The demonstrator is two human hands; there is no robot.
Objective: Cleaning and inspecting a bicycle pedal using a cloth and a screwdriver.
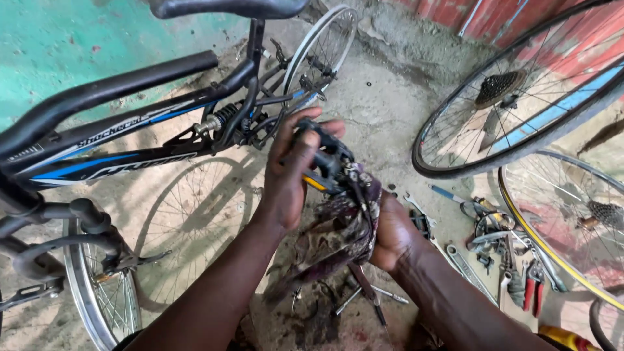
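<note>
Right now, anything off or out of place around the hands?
Tools lie scattered loose on the dirty floor beside two detached wheels. Left hand and right hand grip a pedal wrapped in a grimy rag.

pedal [328,162]: black, orange reflector
rag [338,231]: dark, brown-and-cream pattern
bicycle frame [130,140]: black, blue and white stripes
pliers [534,286]: red handles
wall [58,45]: turquoise
lower wheel rim [520,214]: yellow
</note>
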